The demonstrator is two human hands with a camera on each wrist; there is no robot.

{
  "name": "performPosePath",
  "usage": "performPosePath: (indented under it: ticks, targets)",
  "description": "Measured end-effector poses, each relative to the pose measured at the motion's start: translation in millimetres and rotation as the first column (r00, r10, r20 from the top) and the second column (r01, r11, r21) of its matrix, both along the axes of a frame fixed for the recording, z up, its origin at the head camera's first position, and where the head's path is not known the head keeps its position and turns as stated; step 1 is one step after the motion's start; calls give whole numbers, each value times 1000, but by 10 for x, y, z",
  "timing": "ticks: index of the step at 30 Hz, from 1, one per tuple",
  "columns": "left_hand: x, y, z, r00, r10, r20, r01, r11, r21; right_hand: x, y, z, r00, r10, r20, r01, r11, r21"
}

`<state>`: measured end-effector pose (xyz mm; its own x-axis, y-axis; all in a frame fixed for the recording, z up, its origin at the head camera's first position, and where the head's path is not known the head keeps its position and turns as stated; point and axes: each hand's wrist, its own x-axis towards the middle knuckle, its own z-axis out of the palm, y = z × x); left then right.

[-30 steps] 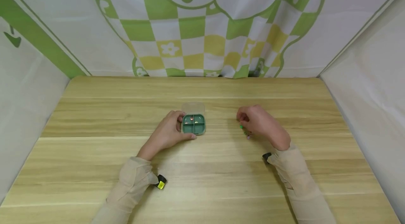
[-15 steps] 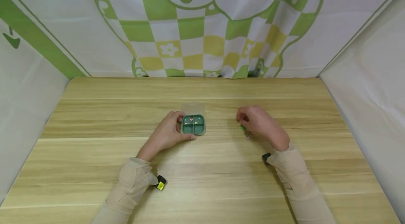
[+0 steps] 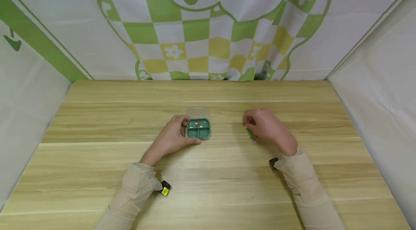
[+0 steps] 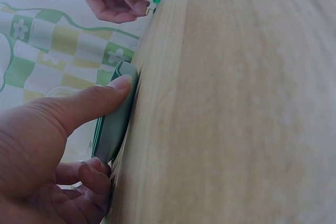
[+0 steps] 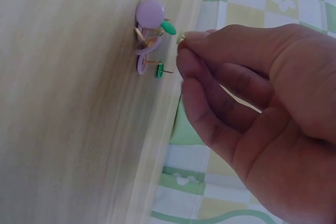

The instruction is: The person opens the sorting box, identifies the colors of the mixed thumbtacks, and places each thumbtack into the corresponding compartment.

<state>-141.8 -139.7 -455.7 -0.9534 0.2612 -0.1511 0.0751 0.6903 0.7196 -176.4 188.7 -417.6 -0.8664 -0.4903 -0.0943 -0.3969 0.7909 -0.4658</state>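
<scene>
A small green box (image 3: pixel 204 134) with four compartments stands on the table, its clear lid (image 3: pixel 198 111) folded back. My left hand (image 3: pixel 169 135) grips it from the left, thumb along the near edge and fingers at the far left corner. Tiny pieces lie in its far compartments, among them a reddish one (image 3: pixel 196 123). To the right, my right hand (image 3: pixel 269 127) pinches a pale yellow thumbtack (image 5: pixel 181 38) between thumb and forefinger. Just beside those fingertips, loose thumbtacks sit on the table: purple ones (image 5: pixel 150 13) and green ones (image 5: pixel 160 70), with metal points showing.
The wooden table (image 3: pixel 214 179) reaches back to a green and yellow checked curtain (image 3: pixel 196 27). White cloth walls (image 3: pixel 383 89) stand on both sides. A dark device (image 3: pixel 165 188) with a yellow patch sits at the left wrist.
The pale yellow thumbtack now shows at my right fingertips, and the loose tacks beneath have shifted slightly. My left hand and the box stay in place.
</scene>
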Motion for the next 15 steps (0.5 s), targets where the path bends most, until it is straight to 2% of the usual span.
performPosePath:
  ticks: [8,15]
  targets:
    - [-4,-1,9,1000,-4,-5,4,1000,3,18,-47,31,997,-28,-72,24,998,-58]
    - [1,-3,0,1000,3,3,-3,1000,5,-10,-146,55,991,27,-128,-41,993,-110]
